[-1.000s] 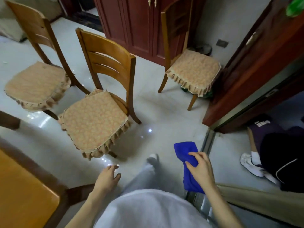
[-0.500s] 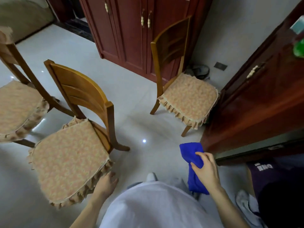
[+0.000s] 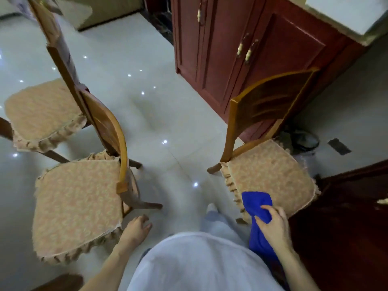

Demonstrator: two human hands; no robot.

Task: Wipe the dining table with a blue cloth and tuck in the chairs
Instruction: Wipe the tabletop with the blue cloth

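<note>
Cabinet (image 3: 231,49), red-brown, 12 to 1 o'clock: doors closed, contents hidden.

Right chair (image 3: 270,173), 3 o'clock: carries one frilled cushion.

Near left chair (image 3: 77,204), 8 o'clock, and far left chair (image 3: 42,110), 10 o'clock: one cushion each.

Blue cloth (image 3: 257,204), 4 o'clock: bunched and grasped in the right hand (image 3: 275,225). Its upper end sticks out past the fingers toward 11 o'clock, over the right chair's front cushion corner. Its lower end hangs beneath the palm toward 6 o'clock.

Left hand (image 3: 136,227), 7 o'clock: released, fingers loosely bent, holding nothing, just beside the near left chair's cushion.
</note>
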